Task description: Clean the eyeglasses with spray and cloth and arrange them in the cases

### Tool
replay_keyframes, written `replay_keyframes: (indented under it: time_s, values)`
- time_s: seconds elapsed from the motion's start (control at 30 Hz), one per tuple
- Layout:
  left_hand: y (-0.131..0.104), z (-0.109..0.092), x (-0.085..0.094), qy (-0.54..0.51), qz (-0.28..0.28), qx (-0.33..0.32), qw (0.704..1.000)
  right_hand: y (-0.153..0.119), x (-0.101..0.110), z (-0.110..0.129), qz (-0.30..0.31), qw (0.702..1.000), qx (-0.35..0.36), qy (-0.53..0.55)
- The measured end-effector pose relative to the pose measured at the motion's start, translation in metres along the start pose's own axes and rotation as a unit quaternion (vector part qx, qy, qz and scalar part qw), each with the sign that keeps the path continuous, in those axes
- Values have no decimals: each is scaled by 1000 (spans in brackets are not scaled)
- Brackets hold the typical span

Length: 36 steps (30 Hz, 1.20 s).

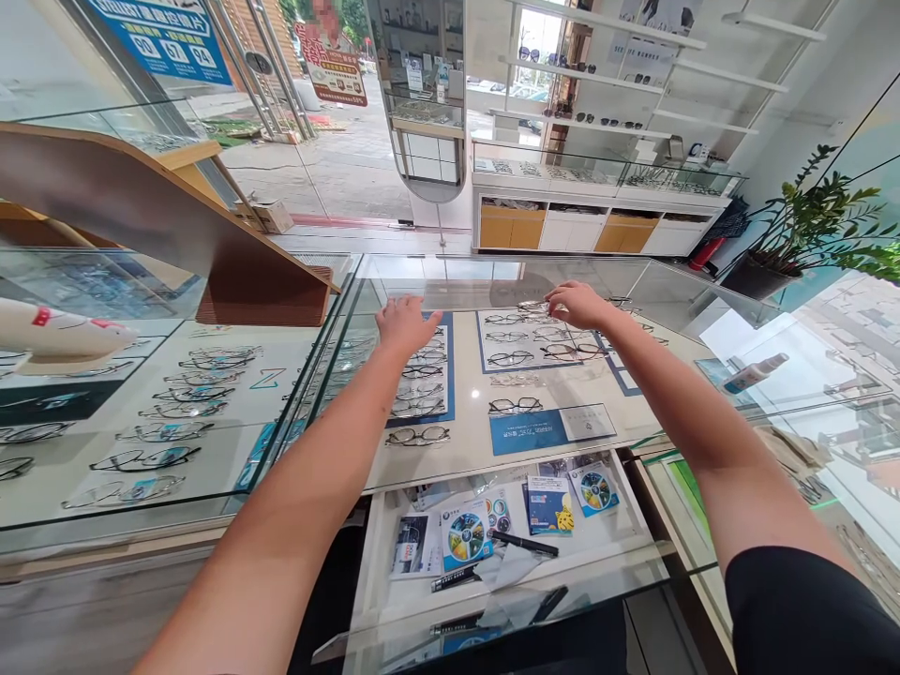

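My right hand point(577, 306) is at the far side of the glass display counter, its fingers closed on the end of a pair of eyeglasses point(532, 307). Below it, several more eyeglasses point(510, 358) lie in rows on a blue-edged white display board point(496, 323). My left hand point(406, 323) is stretched out with fingers apart and holds nothing. It is over the top of another blue-edged board point(448, 375), where a column of eyeglasses point(422, 372) lies. Whether its fingertips touch the glass cannot be made out.
Below the counter an open drawer point(372, 553) holds leaflets, discs and a black pen point(524, 543). A blue leaflet point(520, 431) lies near single eyeglasses. On the left stands a tilted mirror-like panel point(141, 202); on the right, a spray bottle point(757, 372) and a potted plant point(763, 272).
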<state>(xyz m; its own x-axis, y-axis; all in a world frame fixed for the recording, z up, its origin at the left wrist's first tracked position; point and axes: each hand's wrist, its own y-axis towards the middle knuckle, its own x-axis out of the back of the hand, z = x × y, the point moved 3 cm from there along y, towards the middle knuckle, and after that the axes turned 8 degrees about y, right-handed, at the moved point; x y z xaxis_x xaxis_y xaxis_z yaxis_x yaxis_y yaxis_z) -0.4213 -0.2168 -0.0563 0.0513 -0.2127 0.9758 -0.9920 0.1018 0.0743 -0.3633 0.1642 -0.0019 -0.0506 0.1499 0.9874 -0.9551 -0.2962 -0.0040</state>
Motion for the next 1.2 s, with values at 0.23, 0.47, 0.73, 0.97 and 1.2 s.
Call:
replay_keyframes:
  time_s: [0.23,0.47,0.73,0.97,1.2]
  values:
    - [-2,-1,1,0,3,3,1000,-11,5,7,-5,999,0,-35]
    - [-2,-1,2,2,4,0,1000,-34,51,32,-112,994,8,10]
    - [-7,-6,8,37,26,3,999,-152,42,214,125,937,257,201]
    - [-9,-9,8,75,69,-20,995,-194,-143,229,175,923,310,147]
    - [-11,-11,5,110,78,-36,990,-97,-200,127,-50,987,82,130]
